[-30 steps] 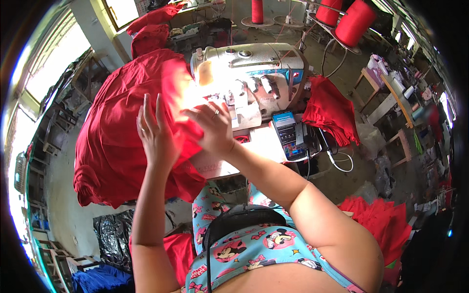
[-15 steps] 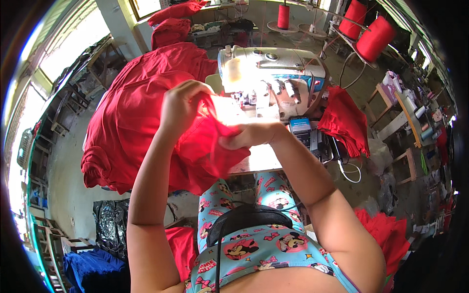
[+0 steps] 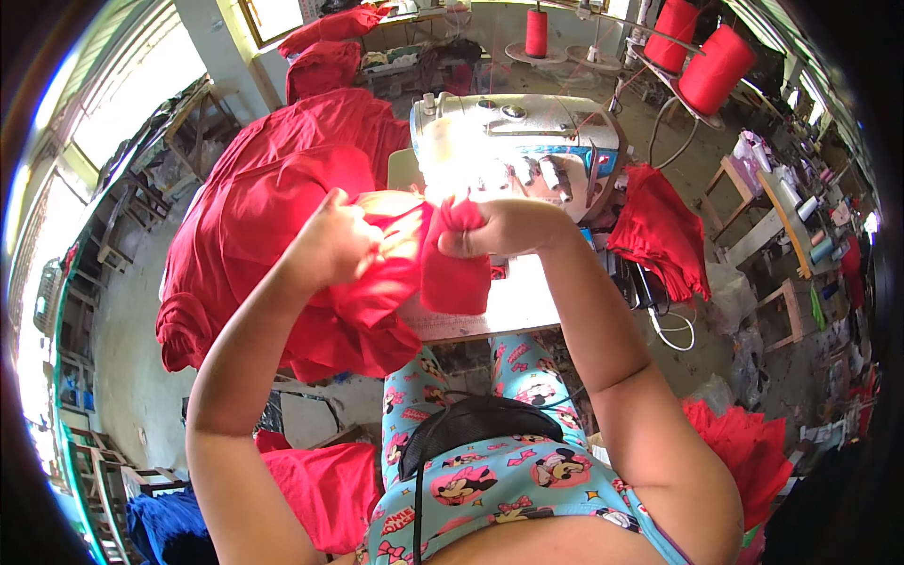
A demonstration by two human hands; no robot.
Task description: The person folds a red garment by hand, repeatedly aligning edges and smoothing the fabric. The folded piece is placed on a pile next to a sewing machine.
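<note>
A red piece of cloth point(image 3: 456, 281) is stretched between my two hands in front of the sewing machine point(image 3: 556, 118). My left hand point(image 3: 331, 243) is closed on the cloth's left part, which lies against the big heap of red garments point(image 3: 240, 221). My right hand point(image 3: 508, 226) pinches the bunched right end, thumb toward me, close to the machine's needle area. From that grip a flap hangs over the white table edge point(image 3: 527, 306). Bright lamp light washes out the needle area, and my right hand partly hides it.
Cones of red thread point(image 3: 718, 71) stand on a rack behind the machine. Stacked red pieces point(image 3: 659, 231) lie to its right, above a white cable point(image 3: 673, 330). Red cloth point(image 3: 325, 490) is beside my left leg, and more red cloth point(image 3: 739, 452) is at lower right.
My left hand has dropped lower and my right hand has risen slightly toward the machine. The cloth between them is now spread, with a flap hanging from my right hand.
</note>
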